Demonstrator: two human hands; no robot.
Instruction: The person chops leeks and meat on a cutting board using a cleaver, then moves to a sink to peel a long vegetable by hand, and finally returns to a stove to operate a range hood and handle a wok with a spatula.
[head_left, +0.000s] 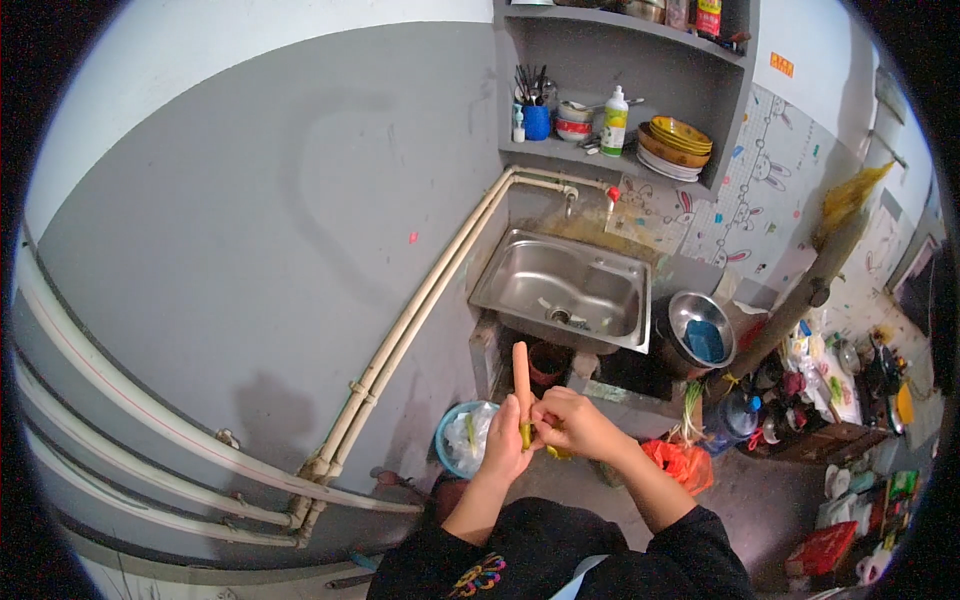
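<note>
Between my two hands a pinkish sausage (520, 369) stands upright, its upper part bare. My left hand (504, 439) is wrapped around its lower end. Yellow film, apparently the wrapper (526, 437), shows around that end, below the bare part. My right hand (574, 421) pinches with bent fingers close against the sausage and the film; a further yellow piece shows under it. What exactly those fingertips grip is partly hidden. Beyond the sausage's tip is a stainless steel sink (510, 274) with small scraps near its drain.
Below my left hand stands a blue bin (442, 442) lined with a clear bag. A metal basin (679, 307) sits right of the sink, near a slanting wooden post (787, 322). Spring onions (688, 412) and an orange plastic bag (679, 465) lie right. Pipes (427, 289) run along the left wall.
</note>
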